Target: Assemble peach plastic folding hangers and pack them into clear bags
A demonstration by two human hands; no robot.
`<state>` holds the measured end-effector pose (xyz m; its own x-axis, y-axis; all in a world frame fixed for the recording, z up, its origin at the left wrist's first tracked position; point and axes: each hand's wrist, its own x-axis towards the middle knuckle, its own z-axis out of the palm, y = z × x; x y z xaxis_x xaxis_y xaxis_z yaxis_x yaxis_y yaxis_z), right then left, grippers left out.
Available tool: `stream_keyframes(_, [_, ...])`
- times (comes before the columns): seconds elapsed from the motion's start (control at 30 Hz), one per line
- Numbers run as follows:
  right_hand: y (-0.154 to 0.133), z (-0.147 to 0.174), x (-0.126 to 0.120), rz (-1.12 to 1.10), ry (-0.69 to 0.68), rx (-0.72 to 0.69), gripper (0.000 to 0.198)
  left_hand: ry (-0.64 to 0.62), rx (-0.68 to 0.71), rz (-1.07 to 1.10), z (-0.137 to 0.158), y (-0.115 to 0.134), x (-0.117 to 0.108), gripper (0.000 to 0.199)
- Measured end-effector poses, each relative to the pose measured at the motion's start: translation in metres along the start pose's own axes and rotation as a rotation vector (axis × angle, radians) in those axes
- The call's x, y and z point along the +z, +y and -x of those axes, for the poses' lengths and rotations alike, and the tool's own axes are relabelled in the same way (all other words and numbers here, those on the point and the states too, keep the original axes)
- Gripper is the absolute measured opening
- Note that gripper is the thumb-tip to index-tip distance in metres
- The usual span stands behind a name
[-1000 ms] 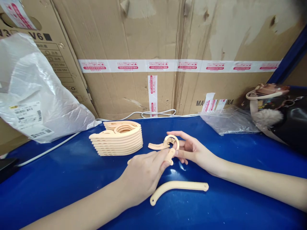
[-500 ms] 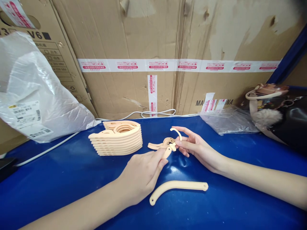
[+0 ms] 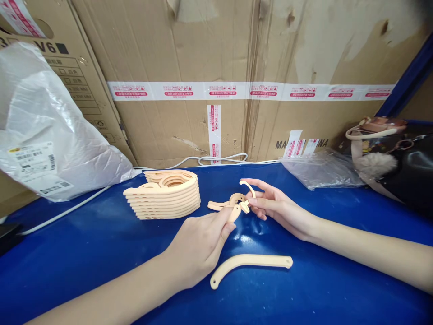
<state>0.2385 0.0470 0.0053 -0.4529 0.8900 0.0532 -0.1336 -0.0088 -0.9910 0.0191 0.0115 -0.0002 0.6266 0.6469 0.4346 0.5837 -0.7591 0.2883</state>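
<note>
My left hand (image 3: 198, 243) is closed on a cream plastic hanger arm (image 3: 234, 214), whose holed end sticks out past my thumb and finger. Between the thumb and fingers of my right hand (image 3: 279, 205) is a small curved hanger hook (image 3: 249, 187), its flat round base (image 3: 245, 207) close beside that holed end. Just behind my fingertips lies another hanger piece (image 3: 218, 206) with a curved part, partly covered by my hands. One loose curved hanger arm (image 3: 252, 260) with a hole at each end rests on the table in front of me.
A neat stack of folded hangers (image 3: 165, 201) stands left of my hands on the blue table (image 3: 324, 289). Cardboard boxes (image 3: 176, 126) rise behind. A white plastic parcel (image 3: 57, 131) is at the left; a clear bag (image 3: 318, 169) and a black bag (image 3: 406, 167) are at the right.
The hanger arm's holed end and the hook's base have shifted slightly apart. Both hands keep their grips, and the rest stays in place apart from a small camera shift.
</note>
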Motion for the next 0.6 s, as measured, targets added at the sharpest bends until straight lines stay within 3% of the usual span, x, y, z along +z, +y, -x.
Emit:
stream_keyframes(0.23, [0.0015, -0.001, -0.001, 0.084, -0.035, -0.024, 0.051, -0.004, 0.033, -0.017, 0.0013, -0.0006, 0.0002, 0.031])
stream_keyframes(0.6, [-0.007, 0.0007, -0.0006, 0.268, 0.031, -0.083, 0.053, 0.002, 0.026, -0.17, 0.0029, 0.0, 0.0019, 0.035])
